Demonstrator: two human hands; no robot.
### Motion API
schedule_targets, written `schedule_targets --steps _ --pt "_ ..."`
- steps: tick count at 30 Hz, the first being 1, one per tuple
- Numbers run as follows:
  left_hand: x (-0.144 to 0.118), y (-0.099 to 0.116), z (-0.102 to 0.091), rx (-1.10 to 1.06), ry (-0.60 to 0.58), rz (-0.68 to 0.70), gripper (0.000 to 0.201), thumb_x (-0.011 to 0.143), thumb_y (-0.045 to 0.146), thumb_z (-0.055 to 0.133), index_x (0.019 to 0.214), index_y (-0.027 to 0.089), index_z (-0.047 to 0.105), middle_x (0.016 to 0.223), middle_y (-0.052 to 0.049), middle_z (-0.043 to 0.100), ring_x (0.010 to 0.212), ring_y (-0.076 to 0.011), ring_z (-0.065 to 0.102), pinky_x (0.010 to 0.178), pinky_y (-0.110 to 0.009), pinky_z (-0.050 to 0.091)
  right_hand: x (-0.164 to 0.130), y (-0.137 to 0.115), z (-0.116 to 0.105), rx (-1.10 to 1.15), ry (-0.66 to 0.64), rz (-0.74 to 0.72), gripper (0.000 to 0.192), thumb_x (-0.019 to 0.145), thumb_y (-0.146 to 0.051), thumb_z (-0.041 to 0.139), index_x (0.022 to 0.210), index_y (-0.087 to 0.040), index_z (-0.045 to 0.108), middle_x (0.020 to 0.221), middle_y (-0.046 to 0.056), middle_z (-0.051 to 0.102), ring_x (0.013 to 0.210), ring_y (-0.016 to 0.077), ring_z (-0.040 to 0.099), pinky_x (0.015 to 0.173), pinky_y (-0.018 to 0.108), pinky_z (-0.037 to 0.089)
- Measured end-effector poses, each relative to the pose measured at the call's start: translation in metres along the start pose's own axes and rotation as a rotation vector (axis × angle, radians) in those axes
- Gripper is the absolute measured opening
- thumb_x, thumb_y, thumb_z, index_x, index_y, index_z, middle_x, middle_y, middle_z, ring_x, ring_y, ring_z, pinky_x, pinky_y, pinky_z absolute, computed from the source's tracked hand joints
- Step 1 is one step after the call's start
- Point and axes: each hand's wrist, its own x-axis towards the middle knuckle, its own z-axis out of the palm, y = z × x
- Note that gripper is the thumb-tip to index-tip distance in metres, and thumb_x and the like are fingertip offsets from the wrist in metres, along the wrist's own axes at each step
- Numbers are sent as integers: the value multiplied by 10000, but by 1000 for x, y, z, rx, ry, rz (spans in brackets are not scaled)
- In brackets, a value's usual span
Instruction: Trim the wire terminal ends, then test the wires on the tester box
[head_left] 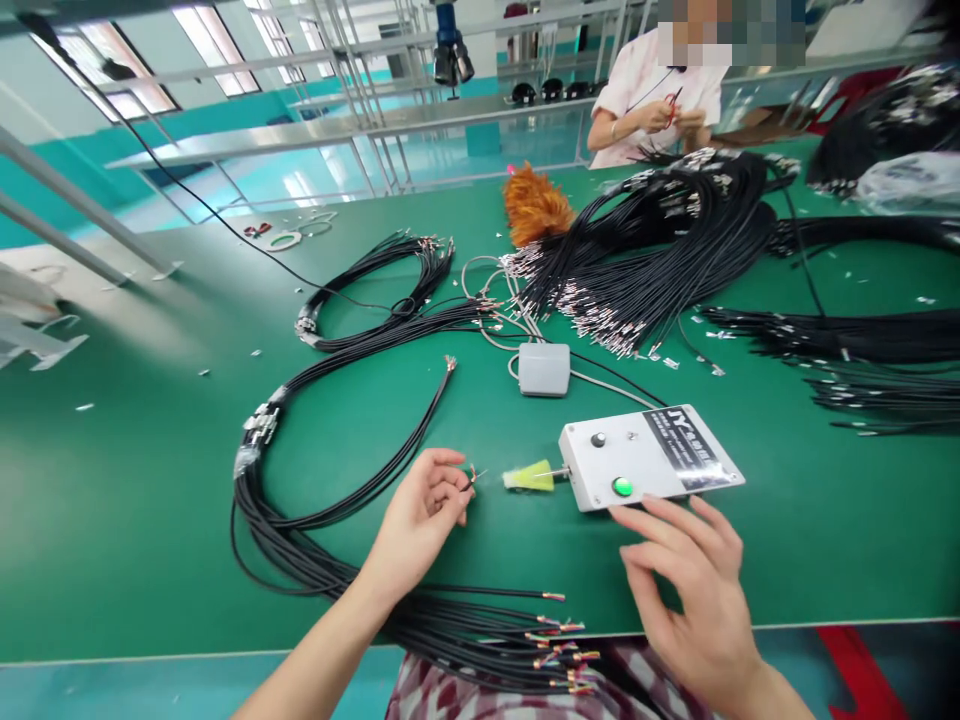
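Observation:
My left hand (418, 515) is closed, with thumb and fingers pinching a thin black cable near its stripped end (474, 478), where fine wires stick out. Just right of that end, a yellow-green translucent cone (534, 476) sits on the metal shaft of a white control box (615, 450) with a black JY label. A green button (622, 486) glows on the box. My right hand (694, 590) hovers at the box's near edge, fingers spread and holding nothing. Under my left forearm, a bundle of black cables (289, 555) curves across the green table, its coloured wire ends at the front edge.
Behind the box lies a grey plastic block (544, 370) with grey leads. Further back are a looped cable bundle (322, 300), a large cable pile (660, 260) and an orange fluffy duster (534, 205). More cables (862, 340) lie right. A co-worker (637, 100) opposite holds red-handled scissors.

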Motion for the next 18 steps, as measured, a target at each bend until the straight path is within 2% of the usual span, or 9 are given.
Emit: schedule_targets --steps 4,9,11,15,18 --pt "-8 10 -2 -39 -36 -9 222 776 220 581 973 178 489 823 -4 543 603 -112 571 615 -280 480 -8 -13 11 88 -74 -32 219 816 -24 520 908 -217 563 1009 63 715 1040 224 593 990 505 311" --pt "-10 11 -3 -90 -51 -67 233 753 218 620 951 170 507 815 -7 530 648 -119 539 582 -256 473 -13 -12 19 100 -144 -3 217 819 -26 527 920 -211 576 1033 71 702 1055 238 580 986 527 285" --pt "-10 8 -5 -7 -50 -69 214 748 217 620 925 171 509 805 -6 537 651 -121 530 591 -257 467 -14 -10 19 104 -161 2 216 819 -30 531 923 -214 573 1042 70 696 1064 240 576 988 524 287" --pt "-10 4 -13 327 -68 -13 87 730 150 575 799 183 534 720 10 540 654 -139 507 618 -271 428 -15 -7 19 113 -172 0 230 808 -23 536 934 -212 571 1041 72 691 1067 242 571 984 516 293" --pt "-7 6 -21 432 -56 15 87 694 104 572 681 186 545 674 11 525 648 -150 470 619 -283 380 -15 -6 20 116 -164 -17 230 801 -14 538 931 -201 572 1031 83 690 1063 244 568 972 503 305"
